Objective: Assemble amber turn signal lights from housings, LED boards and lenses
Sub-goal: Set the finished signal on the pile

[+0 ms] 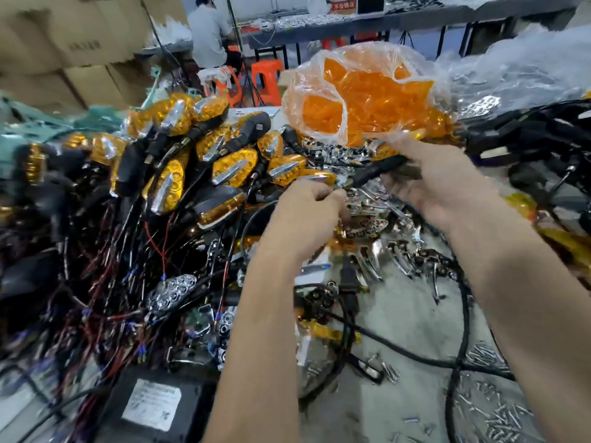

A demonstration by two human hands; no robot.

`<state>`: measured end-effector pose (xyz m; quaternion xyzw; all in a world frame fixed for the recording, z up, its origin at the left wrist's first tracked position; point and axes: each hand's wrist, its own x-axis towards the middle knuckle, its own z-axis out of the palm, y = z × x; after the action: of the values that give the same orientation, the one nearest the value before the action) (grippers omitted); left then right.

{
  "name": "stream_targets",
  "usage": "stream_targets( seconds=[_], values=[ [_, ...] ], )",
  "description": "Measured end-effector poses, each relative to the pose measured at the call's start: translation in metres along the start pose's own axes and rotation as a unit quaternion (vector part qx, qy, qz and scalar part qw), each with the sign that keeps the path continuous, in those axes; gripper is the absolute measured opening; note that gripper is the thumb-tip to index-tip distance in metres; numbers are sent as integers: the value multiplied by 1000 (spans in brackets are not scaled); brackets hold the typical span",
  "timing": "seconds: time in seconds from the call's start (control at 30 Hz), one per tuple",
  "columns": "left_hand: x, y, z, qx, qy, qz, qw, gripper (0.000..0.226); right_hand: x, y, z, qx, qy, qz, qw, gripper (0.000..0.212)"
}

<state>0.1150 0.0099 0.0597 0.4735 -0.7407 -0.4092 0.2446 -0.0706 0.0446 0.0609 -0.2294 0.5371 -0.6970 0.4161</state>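
**Bench half-buried in finished signals, one more in hand**

A worker's two hands meet over the middle of a crowded table [399, 318]. To the left, a big heap of done lights [179, 167], amber lenses on, black stems and wires trailing toward the near edge, so a good share of the batch looks complete. Plenty left, though: a clear bag of lenses [361, 100] sits full at the back, loose chrome reflectors [377, 247] litter the centre, screws [489, 407] lie scattered at front right, and a black tangle of housings w/ cables [537, 129] waits at far right.

The right hand [438, 183] is curled round a black stem [380, 169], which sticks out of the fist to the left, angled slightly down toward the other hand. The left hand [307, 209] is closed, fingertips pinched together just beside the stem's lower end; they seem to hold something small there, prob. a wire or board, but blur hides it, so what it grips can't be told. Judging by the pose, this unit is at the wiring/board stage, lens not yet on. Another person sits at a far bench [319, 20], back turned.
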Motion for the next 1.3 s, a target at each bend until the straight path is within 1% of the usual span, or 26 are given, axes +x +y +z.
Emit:
stream_targets(
  seconds=[0.07,0.1,0.13,0.2,0.23,0.27,0.3,0.33,0.37,0.43,0.5,0.57,0.63,0.67,0.73,0.8,0.87,0.97,1.03,1.07,1.1,1.13,1.2,1.23,1.27,1.3],
  values=[
    [-6,-11,-31,82,98,0,992,41,3,2,37,-78,-41,-8,996,35],
    [-10,-17,-46,95,148,4,984,40,4,2,59,-96,-63,-26,993,32],
    [-14,-23,-60,100,201,9,974,38,4,1,80,-106,-84,-56,989,32],
    [-17,-34,-87,139,312,6,940,32,9,4,125,-155,-114,-150,970,47],
    [-15,-41,-99,165,358,-6,919,28,12,7,149,-223,-112,-213,945,55],
    [-12,-48,-107,183,395,-19,900,24,16,12,169,-309,-97,-280,904,58],
    [-9,-55,-112,188,427,-28,884,22,20,17,185,-386,-84,-334,856,53],
    [-8,-61,-115,183,451,-32,873,22,21,23,201,-435,-80,-366,819,41],
    [-6,-66,-115,174,468,-27,866,24,23,29,210,-455,-82,-377,802,30],
    [-4,-73,-112,172,488,-14,855,25,27,39,222,-445,-88,-379,807,23],
    [1,-72,-109,189,492,-27,849,23,32,41,224,-426,-95,-382,815,24],
    [7,-65,-107,197,493,-60,845,20,33,35,219,-413,-115,-357,830,28],
    [8,-56,-102,197,510,-74,834,20,30,31,213,-398,-145,-341,839,39],
    [8,-49,-95,190,523,-56,829,20,26,30,207,-388,-153,-336,845,45],
    [5,-36,-76,164,543,22,823,20,19,30,194,-359,-153,-314,866,48],
    [4,-24,-54,129,532,95,831,16,11,30,175,-328,-144,-284,889,44],
    [6,-14,-30,93,510,134,844,12,8,29,149,-300,-133,-274,904,35],
    [11,-5,3,43,465,155,870,9,12,26,101,-315,-68,-275,906,26],
    [18,-1,25,7,411,136,901,8,21,24,70,-367,-12,-255,895,23],
    [24,2,37,-11,375,118,919,8,27,23,56,-415,17,-248,875,22],
    [29,5,47,-28,336,96,937,9,33,23,44,-482,36,-244,841,19],
    [34,7,56,-38,295,76,952,11,39,24,36,-561,34,-235,793,17],
    [44,11,71,-27,228,46,972,12,48,29,24,-696,-26,-197,690,18],
    [48,11,77,-11,208,37,977,12,52,31,19,-733,-58,-184,652,18],
    [51,9,81,-1,197,30,980,13,56,31,16,-739,-72,-181,645,17],
    [54,6,83,2,192,26,981,13,60,31,13,-721,-65,-190,663,17]
  ],
)
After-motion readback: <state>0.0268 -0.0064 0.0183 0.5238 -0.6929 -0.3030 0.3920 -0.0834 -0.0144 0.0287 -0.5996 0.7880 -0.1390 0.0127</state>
